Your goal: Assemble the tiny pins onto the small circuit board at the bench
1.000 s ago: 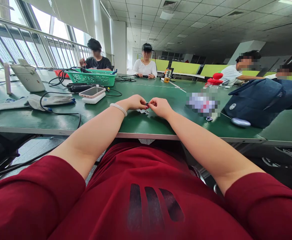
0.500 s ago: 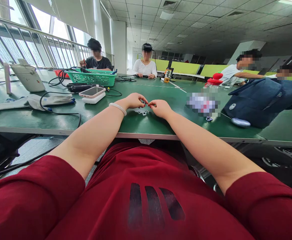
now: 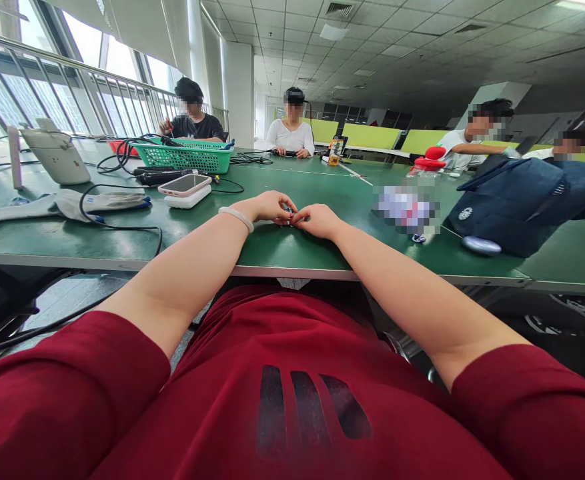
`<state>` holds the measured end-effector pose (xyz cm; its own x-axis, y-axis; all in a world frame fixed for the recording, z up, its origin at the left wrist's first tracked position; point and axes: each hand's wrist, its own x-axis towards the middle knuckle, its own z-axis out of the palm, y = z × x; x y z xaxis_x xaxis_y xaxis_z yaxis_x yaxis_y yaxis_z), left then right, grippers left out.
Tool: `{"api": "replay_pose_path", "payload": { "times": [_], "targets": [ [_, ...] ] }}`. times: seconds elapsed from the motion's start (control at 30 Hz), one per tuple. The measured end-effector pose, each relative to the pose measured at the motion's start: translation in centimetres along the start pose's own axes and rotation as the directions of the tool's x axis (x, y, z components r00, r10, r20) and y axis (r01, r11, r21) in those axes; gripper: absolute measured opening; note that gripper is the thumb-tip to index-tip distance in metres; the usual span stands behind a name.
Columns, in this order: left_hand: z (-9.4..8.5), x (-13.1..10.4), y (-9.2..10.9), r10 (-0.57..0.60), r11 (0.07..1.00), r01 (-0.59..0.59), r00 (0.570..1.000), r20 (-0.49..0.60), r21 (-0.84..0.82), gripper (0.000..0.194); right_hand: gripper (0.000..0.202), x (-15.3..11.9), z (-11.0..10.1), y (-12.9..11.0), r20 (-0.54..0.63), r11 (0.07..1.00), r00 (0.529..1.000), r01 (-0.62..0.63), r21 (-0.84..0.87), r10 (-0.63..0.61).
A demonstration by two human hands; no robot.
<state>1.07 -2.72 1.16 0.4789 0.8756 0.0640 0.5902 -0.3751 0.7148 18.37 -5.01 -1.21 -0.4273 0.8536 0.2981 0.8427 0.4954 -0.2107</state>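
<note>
My left hand (image 3: 273, 207) and my right hand (image 3: 317, 220) meet fingertip to fingertip low over the green table (image 3: 222, 239), near its front edge. Both hands are closed, fingers pinched together. Between the fingertips a bit of something small and dark (image 3: 289, 212) shows, too small to name. The fingers hide most of it and the patch of table beneath them.
To the left lie a pink-edged phone (image 3: 186, 185) on a white case (image 3: 188, 197), grey gloves (image 3: 72, 203), cables and a green basket (image 3: 187, 159). On the right are a dark blue bag (image 3: 527, 203) and a silvery oval object (image 3: 481, 245). Several people sit beyond.
Both hands have moved slightly down and closer together, and the fingertips now touch. The small pale pieces seen on the table below them are now covered. A person at the right has shifted.
</note>
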Motion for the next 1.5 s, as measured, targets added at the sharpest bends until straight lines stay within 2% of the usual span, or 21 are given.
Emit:
{"api": "replay_pose_path", "payload": {
  "times": [0.1, 0.23, 0.33, 0.5, 0.63, 0.9, 1.2, 1.33, 1.5],
  "targets": [
    [0.10, -0.05, -0.01, -0.017, 0.995, 0.019, 1.000, 0.021, -0.101, 0.037, 0.019, -0.18, -0.23, -0.10, -0.024, 1.000, 1.000, 0.000, 0.026, 0.000],
    [-0.05, 0.06, -0.23, -0.020, 0.996, 0.019, 1.000, -0.014, -0.082, 0.038, 0.019, -0.07, -0.19, 0.31, -0.068, 0.998, 0.996, -0.049, 0.040, 0.051],
    [-0.10, -0.04, -0.20, -0.037, 0.996, 0.036, 0.999, -0.010, -0.079, 0.036, 0.015, 0.05, -0.07, 0.52, -0.039, 0.997, 0.996, -0.076, 0.029, 0.077],
    [0.06, -0.46, 0.21, -0.043, 0.989, 0.058, 0.993, 0.111, -0.136, 0.034, 0.013, 0.13, 0.05, 0.37, -0.001, 0.998, 0.998, -0.066, -0.019, 0.066],
    [0.10, -0.33, 0.08, -0.026, 0.986, 0.038, 0.997, 0.076, -0.164, 0.033, 0.014, 0.18, 0.07, 0.28, 0.014, 0.995, 0.998, -0.066, -0.069, 0.067],
    [0.00, 0.02, -0.27, 0.005, 0.986, 0.005, 0.998, 0.063, -0.167, 0.042, 0.018, 0.45, 0.16, 0.55, -0.102, 0.997, 0.992, -0.075, -0.021, 0.072],
    [-0.24, 0.32, -0.19, 0.110, 0.994, -0.110, 0.994, -0.012, 0.017, 0.036, 0.014, 0.39, 0.18, 0.40, -0.259, 0.993, 0.966, 0.040, 0.108, -0.011],
    [-0.11, 0.32, -0.15, 0.127, 0.992, -0.128, 0.992, -0.018, -0.024, 0.036, 0.013, 0.29, 0.12, 0.33, -0.287, 0.992, 0.955, 0.101, 0.082, -0.073],
    [0.05, 0.18, 0.00, 0.103, 0.991, -0.103, 0.995, -0.004, -0.081, 0.034, 0.016, 0.22, 0.09, 0.36, -0.298, 0.993, 0.950, 0.108, 0.046, -0.089]
  ]
}}
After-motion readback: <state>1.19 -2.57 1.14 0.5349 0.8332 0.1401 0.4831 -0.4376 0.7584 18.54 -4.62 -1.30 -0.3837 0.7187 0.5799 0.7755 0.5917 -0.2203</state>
